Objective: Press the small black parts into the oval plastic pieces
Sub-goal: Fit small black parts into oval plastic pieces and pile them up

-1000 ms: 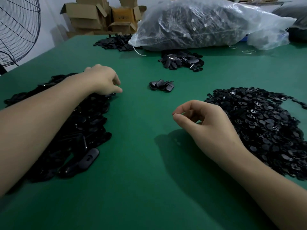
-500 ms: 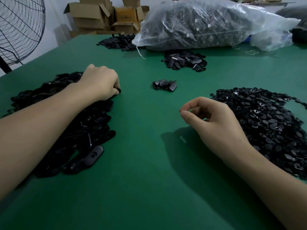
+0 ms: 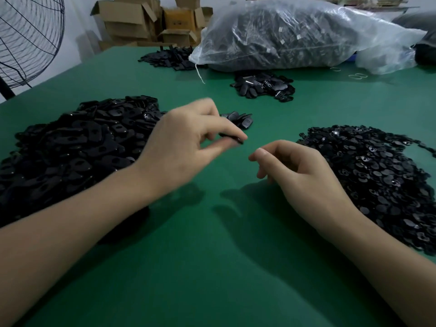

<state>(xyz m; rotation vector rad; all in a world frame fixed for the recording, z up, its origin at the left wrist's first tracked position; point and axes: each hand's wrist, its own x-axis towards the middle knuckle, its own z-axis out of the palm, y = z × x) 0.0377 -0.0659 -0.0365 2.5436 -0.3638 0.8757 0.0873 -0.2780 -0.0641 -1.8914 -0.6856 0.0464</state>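
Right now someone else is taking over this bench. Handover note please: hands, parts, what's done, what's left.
Left hand pinches one oval piece above the green table. Right hand is loosely curled beside it; cannot tell if it holds a part. Heap of oval pieces lies at left, heap of small black parts at right. A small cluster beyond the left hand looks like finished ones, though it is too dim to confirm. Left: press a part into the held piece, then work through both heaps.
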